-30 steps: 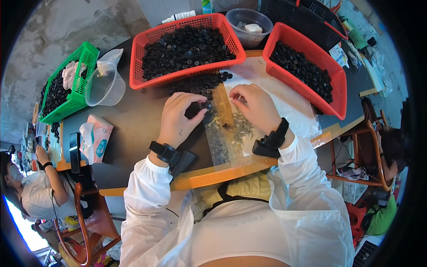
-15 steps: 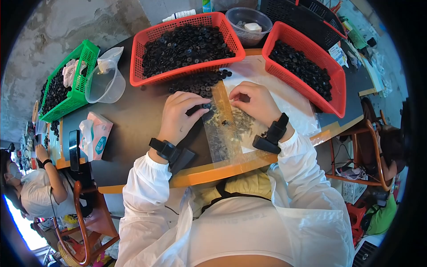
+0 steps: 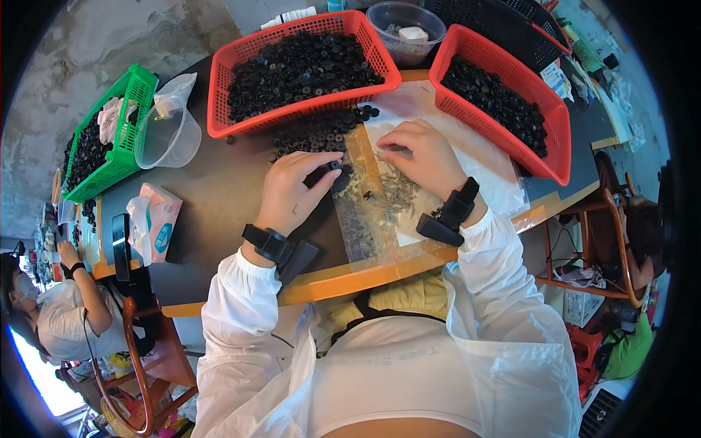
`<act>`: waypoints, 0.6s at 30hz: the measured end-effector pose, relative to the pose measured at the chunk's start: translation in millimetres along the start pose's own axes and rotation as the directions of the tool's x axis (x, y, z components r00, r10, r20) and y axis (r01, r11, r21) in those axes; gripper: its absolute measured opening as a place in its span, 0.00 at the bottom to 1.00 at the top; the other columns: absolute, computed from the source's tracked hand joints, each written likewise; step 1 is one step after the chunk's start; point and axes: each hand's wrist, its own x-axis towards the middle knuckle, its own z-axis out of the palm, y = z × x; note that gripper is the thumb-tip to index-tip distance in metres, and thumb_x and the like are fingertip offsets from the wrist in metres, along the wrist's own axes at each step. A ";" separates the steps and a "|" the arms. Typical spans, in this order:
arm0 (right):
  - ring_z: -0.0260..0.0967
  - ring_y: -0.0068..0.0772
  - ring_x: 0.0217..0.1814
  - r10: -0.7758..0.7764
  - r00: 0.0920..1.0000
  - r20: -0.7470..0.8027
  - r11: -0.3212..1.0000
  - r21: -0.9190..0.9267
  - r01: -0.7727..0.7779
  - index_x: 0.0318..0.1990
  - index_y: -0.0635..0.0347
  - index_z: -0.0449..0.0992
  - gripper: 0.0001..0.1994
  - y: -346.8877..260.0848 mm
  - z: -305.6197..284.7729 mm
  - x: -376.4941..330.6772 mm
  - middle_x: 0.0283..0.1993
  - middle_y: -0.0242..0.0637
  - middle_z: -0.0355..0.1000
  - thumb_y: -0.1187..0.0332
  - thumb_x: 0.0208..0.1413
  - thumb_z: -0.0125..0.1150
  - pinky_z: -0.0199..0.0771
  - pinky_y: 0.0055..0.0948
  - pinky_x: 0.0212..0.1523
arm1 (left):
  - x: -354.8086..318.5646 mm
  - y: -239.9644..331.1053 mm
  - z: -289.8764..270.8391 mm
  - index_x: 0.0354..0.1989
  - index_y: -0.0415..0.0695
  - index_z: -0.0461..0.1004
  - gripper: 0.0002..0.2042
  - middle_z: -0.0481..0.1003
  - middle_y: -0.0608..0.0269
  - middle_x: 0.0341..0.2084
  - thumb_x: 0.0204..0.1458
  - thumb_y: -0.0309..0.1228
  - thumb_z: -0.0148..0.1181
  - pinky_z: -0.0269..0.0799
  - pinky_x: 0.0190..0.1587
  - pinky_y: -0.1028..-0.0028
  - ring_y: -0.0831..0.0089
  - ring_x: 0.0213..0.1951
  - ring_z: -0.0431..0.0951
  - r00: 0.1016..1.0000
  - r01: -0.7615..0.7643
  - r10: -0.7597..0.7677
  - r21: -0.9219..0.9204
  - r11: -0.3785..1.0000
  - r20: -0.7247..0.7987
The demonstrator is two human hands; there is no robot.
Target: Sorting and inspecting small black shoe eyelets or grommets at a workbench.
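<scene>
Between the thumb and fingertips of my left hand is a small black disc with a hole in its middle. My right hand is closed in a pinch just to the right of it; whatever lies between those fingertips is too small to make out. Beneath and beside the right hand, a heap of thin metal pins is spread over a clear plastic sheet. Several loose black discs form a pile beyond my left hand.
Red baskets of black pieces stand at the back, with a round clear tub between them. To the left are a green basket, a clear cup, a tissue pack and a phone. Another person sits far left.
The fingertips of my left hand have shifted slightly with the black disc. My right hand has risen a little away from the pins. The whole view has tilted slightly.
</scene>
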 end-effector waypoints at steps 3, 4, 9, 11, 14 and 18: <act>0.70 0.41 0.40 -0.069 0.997 0.031 0.990 -0.120 0.072 0.32 0.55 0.80 0.06 -2.7 -1.5 0.0 0.35 0.33 0.75 0.67 0.46 0.66 0.71 0.36 0.43 | -0.9 2.3 0.6 0.44 0.43 0.79 0.14 0.80 0.61 0.34 0.48 0.23 0.65 0.73 0.44 0.70 0.65 0.38 0.79 0.999 0.037 -0.038 -0.026 0.999 -0.028; 0.70 0.40 0.40 -0.043 0.996 0.074 0.991 -0.124 0.052 0.32 0.54 0.80 0.07 -4.3 -3.1 0.8 0.35 0.32 0.75 0.66 0.45 0.67 0.71 0.36 0.43 | -1.2 2.9 0.9 0.45 0.43 0.79 0.14 0.81 0.61 0.34 0.47 0.23 0.65 0.72 0.44 0.70 0.65 0.38 0.79 0.995 0.085 -0.088 -0.054 0.995 -0.052; 0.70 0.39 0.39 -0.071 0.991 0.113 0.993 -0.088 0.081 0.32 0.54 0.81 0.07 -9.2 -1.9 1.6 0.33 0.31 0.75 0.65 0.45 0.67 0.71 0.35 0.43 | 0.4 2.8 -1.6 0.43 0.43 0.79 0.13 0.80 0.61 0.34 0.47 0.23 0.66 0.72 0.43 0.71 0.68 0.36 0.78 0.999 0.049 -0.049 -0.003 0.999 -0.020; 0.71 0.39 0.39 -0.089 0.991 0.102 0.992 -0.084 0.097 0.31 0.54 0.80 0.06 -10.2 -0.2 1.7 0.33 0.32 0.75 0.66 0.45 0.67 0.71 0.36 0.41 | -0.5 2.2 -2.1 0.42 0.43 0.79 0.12 0.79 0.61 0.33 0.47 0.23 0.66 0.72 0.42 0.71 0.68 0.36 0.77 1.000 0.013 -0.013 0.008 1.000 -0.007; 0.71 0.39 0.39 -0.036 0.996 0.079 0.999 -0.012 0.037 0.32 0.54 0.81 0.06 -12.0 3.2 1.0 0.31 0.32 0.76 0.66 0.47 0.66 0.72 0.36 0.40 | -0.1 4.2 -1.7 0.40 0.43 0.79 0.11 0.78 0.62 0.32 0.47 0.23 0.66 0.72 0.42 0.72 0.68 0.35 0.76 1.000 -0.013 0.013 -0.014 1.000 -0.015; 0.72 0.38 0.38 -0.020 0.995 0.098 0.993 0.120 0.008 0.34 0.52 0.82 0.06 -13.7 9.2 -0.6 0.30 0.33 0.76 0.66 0.49 0.66 0.71 0.35 0.39 | 1.7 10.5 2.0 0.39 0.42 0.79 0.10 0.76 0.62 0.30 0.47 0.23 0.66 0.71 0.39 0.72 0.69 0.33 0.75 0.999 0.032 -0.031 -0.051 0.998 0.019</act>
